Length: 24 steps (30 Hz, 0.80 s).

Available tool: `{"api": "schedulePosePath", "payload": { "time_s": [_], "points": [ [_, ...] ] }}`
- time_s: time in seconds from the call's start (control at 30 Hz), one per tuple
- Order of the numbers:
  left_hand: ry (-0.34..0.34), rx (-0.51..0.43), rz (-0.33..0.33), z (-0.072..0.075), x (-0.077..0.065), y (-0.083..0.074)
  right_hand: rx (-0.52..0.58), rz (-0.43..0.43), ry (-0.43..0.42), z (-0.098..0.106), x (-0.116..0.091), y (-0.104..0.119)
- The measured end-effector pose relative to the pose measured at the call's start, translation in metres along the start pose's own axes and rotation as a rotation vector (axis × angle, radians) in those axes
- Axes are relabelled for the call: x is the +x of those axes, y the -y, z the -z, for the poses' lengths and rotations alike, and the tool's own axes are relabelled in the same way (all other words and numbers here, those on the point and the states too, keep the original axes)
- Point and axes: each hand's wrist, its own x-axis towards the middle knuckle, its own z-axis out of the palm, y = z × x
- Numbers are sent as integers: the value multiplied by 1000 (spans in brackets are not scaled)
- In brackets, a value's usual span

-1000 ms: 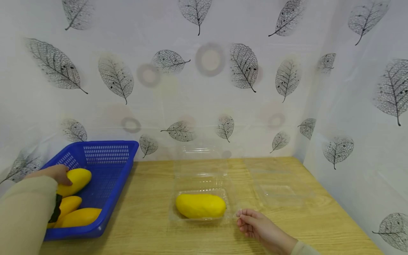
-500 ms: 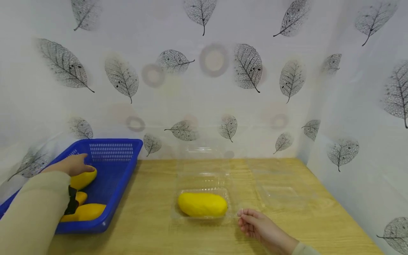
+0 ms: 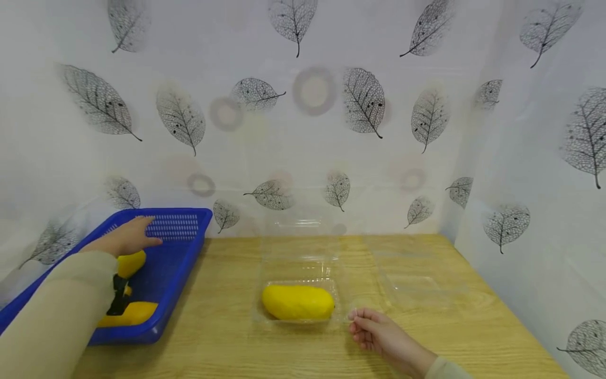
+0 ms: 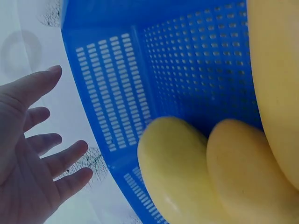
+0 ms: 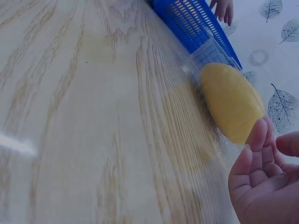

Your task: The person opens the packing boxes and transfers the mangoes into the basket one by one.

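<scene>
My left hand (image 3: 127, 237) hovers over the blue basket (image 3: 182, 273), fingers spread and holding nothing. Beneath and beside it lie yellow mangoes (image 3: 131, 263), partly hidden by the sleeve; the left wrist view shows several, including a greenish-yellow mango (image 4: 175, 172) against the perforated wall. Another yellow mango (image 3: 298, 302) lies lengthwise in a clear plastic box (image 3: 300, 252), whose lid stands raised behind. Close to that box's right front corner is my right hand (image 3: 379, 334), fingers loosely curled. In the right wrist view the thumb (image 5: 288, 143) appears apart from the fingers, with nothing visibly gripped.
A second clear plastic box (image 3: 416, 284) sits open on the right of the wooden table (image 3: 222, 326). Leaf-printed white sheeting (image 3: 303, 142) rises directly behind the table and along its right side.
My left hand has come off the mango it held in the basket, moving up and rightward as the fingers spread. The right hand stays almost still beside the box.
</scene>
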Motion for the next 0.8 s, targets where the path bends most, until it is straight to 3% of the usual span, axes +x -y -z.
{"api": "schedulePosePath", "payload": {
  "time_s": [0.27, 0.43, 0.8],
  "points": [
    [-1, -15, -71, -10, 7, -19, -2, 4, 0, 0, -2, 0],
    [-8, -15, -50, -12, 8, -28, 1, 10, 6, -2, -2, -1],
    [-80, -5, -140, -18, 10, -48, 0, 10, -8, -2, -2, -2]
  ]
}}
